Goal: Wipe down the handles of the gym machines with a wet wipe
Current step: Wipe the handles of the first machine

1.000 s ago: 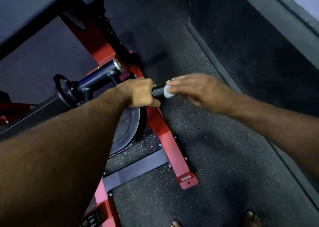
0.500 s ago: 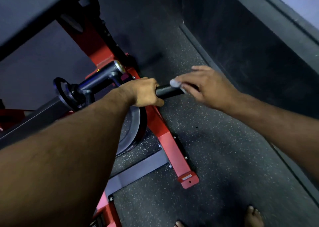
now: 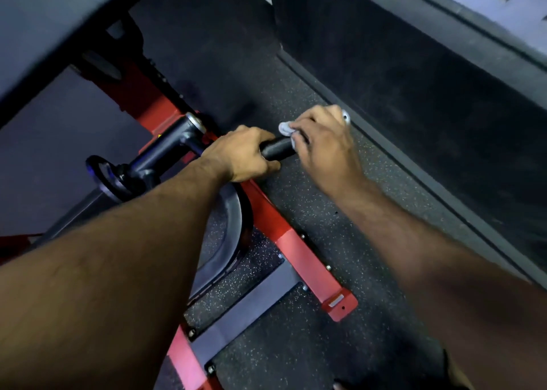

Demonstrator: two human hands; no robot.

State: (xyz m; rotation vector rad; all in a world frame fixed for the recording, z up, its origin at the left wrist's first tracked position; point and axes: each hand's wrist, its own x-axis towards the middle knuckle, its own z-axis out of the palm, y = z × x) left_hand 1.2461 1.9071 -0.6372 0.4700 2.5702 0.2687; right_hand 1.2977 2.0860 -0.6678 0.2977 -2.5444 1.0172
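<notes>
Right hand has slid back inward along the handle, wipe now bunching under its fingers. Left hand is gripping the handle just left of it; right hand is clamping the wipe around the handle's end.

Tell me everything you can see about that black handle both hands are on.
The handle is a short, round black bar with a matte, rubbery-looking grip, sticking out roughly level from the red machine frame. The left hand grips its inner part. The right hand wraps a white wipe round its outer end, hiding the tip.
</notes>
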